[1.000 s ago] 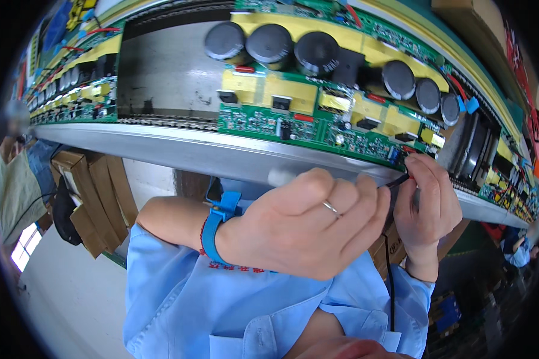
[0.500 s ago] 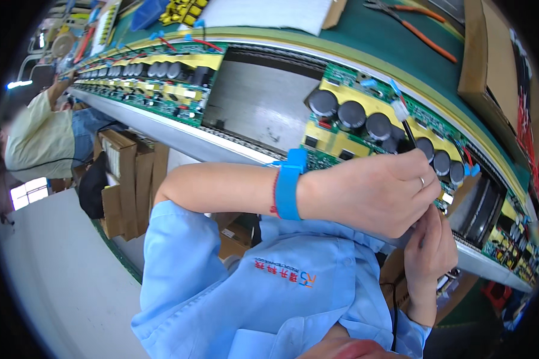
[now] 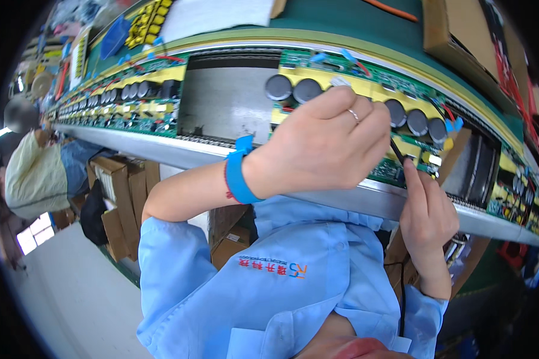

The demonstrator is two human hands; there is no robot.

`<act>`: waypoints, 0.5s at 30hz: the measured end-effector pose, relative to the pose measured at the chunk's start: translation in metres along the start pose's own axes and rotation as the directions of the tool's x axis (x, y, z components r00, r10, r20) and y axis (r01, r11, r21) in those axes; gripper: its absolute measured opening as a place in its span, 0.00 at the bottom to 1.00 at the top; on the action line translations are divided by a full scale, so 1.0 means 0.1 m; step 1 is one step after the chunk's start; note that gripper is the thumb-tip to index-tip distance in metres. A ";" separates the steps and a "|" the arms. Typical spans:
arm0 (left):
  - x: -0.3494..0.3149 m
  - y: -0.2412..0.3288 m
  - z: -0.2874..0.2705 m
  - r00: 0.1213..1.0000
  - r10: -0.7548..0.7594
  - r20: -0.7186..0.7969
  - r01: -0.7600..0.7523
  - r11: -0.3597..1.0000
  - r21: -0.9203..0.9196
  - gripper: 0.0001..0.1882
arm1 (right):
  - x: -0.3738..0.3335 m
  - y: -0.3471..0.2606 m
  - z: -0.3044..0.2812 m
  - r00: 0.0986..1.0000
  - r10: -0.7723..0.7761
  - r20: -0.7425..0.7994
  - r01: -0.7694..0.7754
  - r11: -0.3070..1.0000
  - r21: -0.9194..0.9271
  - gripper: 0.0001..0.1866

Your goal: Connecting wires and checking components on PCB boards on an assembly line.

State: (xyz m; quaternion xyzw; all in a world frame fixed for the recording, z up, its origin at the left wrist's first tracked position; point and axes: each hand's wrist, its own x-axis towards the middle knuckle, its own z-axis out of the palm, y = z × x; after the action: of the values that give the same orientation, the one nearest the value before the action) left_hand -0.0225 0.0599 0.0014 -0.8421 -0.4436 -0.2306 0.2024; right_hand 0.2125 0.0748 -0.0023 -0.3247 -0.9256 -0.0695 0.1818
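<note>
A green and yellow circuit board (image 3: 302,60) with dark round capacitors (image 3: 278,88) lies on the line in front of me. Over its middle is my left hand (image 3: 329,140), wearing a blue wrist strap (image 3: 238,176), its fingers closed around a thin black cable (image 3: 396,151). At the far side of that hand a white connector (image 3: 340,81) shows, partly covered. My right hand (image 3: 430,212) is at the board's near edge, its index fingertip against the cable's lower end. The thumb is hidden, and the knuckles of the left hand cover part of the capacitor row.
More boards (image 3: 132,107) run away to the left past a bare metal section (image 3: 227,99). Behind lie an orange-handled tool (image 3: 395,10), a white sheet (image 3: 215,18) and a cardboard box (image 3: 440,30). Another person (image 3: 39,173) stands far left, beside cardboard cartons (image 3: 117,203).
My left hand has shifted left and slightly up, away from the right hand, uncovering cable between them. My right index finger now reaches up to the board. The whole view has shifted.
</note>
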 end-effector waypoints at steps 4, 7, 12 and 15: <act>0.04 0.00 0.00 0.998 0.027 0.047 -0.028 1.000 0.004 0.14 | -0.02 0.01 -0.01 0.999 -0.013 0.034 0.014 0.999 -0.028 0.24; 0.00 -0.01 -0.06 0.997 0.005 0.077 0.002 0.996 -0.085 0.13 | -0.02 0.03 0.00 0.998 -0.066 0.023 0.066 0.998 0.006 0.24; 0.07 -0.48 -0.52 0.978 -0.158 0.139 0.146 0.985 0.092 0.14 | 0.01 0.03 -0.03 0.996 -0.066 0.052 0.066 0.998 0.004 0.21; -0.16 -1.46 -1.08 0.929 -0.364 -0.073 0.357 0.821 0.445 0.10 | 0.00 0.01 -0.11 0.994 -0.095 0.051 0.092 0.995 0.047 0.19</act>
State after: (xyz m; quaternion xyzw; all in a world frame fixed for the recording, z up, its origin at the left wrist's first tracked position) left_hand -0.1754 0.0675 0.0999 -0.6747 -0.6373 -0.1490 0.3413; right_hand 0.2160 0.0729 0.0078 -0.2786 -0.9456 -0.0488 0.1607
